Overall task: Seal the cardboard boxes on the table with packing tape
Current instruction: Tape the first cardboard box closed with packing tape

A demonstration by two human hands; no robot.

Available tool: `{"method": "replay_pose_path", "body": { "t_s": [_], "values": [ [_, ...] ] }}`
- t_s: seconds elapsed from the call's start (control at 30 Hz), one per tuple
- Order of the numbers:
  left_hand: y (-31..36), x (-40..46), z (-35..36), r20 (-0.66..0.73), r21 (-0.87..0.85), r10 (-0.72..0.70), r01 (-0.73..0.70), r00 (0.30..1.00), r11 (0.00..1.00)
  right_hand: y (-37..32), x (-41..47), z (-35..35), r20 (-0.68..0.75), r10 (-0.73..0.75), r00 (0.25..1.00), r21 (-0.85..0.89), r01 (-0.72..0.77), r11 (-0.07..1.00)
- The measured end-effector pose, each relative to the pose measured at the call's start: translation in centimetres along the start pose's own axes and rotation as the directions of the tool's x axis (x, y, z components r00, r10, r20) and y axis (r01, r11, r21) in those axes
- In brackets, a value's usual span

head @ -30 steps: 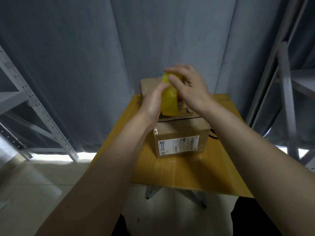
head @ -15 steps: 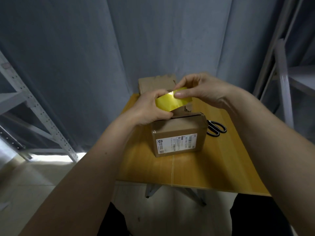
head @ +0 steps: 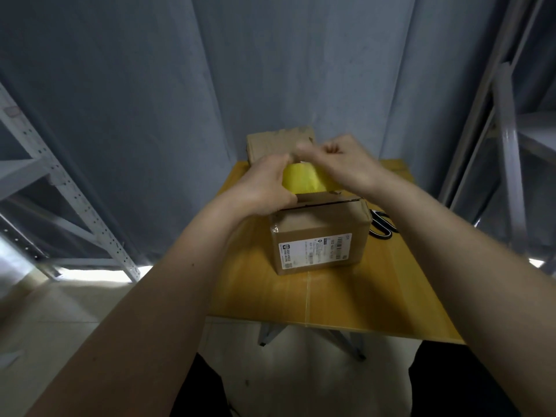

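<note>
From the head camera, both of the person's forearms reach out over a yellow-topped table. The left hand wraps its fingers around a roll of yellow packing tape, held just above the near cardboard box. The right hand is at the roll's upper right side with its fingers curled in against the tape; motion blur hides the fingertips, so whether they pinch the tape's free end cannot be told. The near box stands mid-table with a white printed label on the side facing the camera, and its top flaps meet with a dark gap showing between them. A second cardboard box stands at the table's far edge, partly hidden behind the hands. Black-handled scissors lie on the table just right of the near box. Grey curtains hang behind, with metal shelving on either side.
</note>
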State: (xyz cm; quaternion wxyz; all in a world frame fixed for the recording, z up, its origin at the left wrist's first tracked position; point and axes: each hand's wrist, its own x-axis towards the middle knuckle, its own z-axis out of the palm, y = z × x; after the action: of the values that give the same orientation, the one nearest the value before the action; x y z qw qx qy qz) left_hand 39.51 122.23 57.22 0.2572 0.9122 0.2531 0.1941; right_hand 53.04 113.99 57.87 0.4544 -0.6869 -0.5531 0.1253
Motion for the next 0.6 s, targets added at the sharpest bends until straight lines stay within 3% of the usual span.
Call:
{"method": "replay_pose_path", "body": {
  "t_s": [0.07, 0.13, 0.2, 0.3, 0.37, 0.6],
  "values": [
    [0.3, -0.3, -0.1, 0.074, -0.07, -0.016, 0.022, 0.997, 0.997, 0.3, 0.1, 0.4, -0.207, 0.008, 0.978, -0.075, -0.024, 0.997],
    [0.4, -0.7, -0.3, 0.178, -0.202, -0.049, 0.086, 0.983, 0.976, 0.6, 0.1, 0.8, -0.301, -0.028, 0.953, -0.07, 0.007, 0.997],
    [0.7, -0.9, -0.1, 0.228, -0.37, -0.071, 0.154, 0.971, 0.916, 1.0, -0.1, 1.1, -0.323, -0.074, 0.944, -0.024, 0.07, 0.997],
    [0.6, -0.4, 0.6, 0.126, -0.486, -0.138, 0.182, 0.982, 0.855, 1.3, -0.1, 1.3, -0.379, -0.095, 0.92, 0.02, 0.11, 0.994],
    [0.4, -0.3, 0.8, 0.148, -0.565, -0.123, 0.186, 0.981, 0.804, 1.5, 0.0, 1.3, -0.401, -0.091, 0.912, 0.02, 0.108, 0.994],
    [-0.6, -0.3, 0.4, 0.276, -0.681, -0.038, 0.223, 0.96, 0.698, 1.8, -0.2, 1.1, -0.403, -0.07, 0.912, 0.018, 0.085, 0.996]
  ]
}}
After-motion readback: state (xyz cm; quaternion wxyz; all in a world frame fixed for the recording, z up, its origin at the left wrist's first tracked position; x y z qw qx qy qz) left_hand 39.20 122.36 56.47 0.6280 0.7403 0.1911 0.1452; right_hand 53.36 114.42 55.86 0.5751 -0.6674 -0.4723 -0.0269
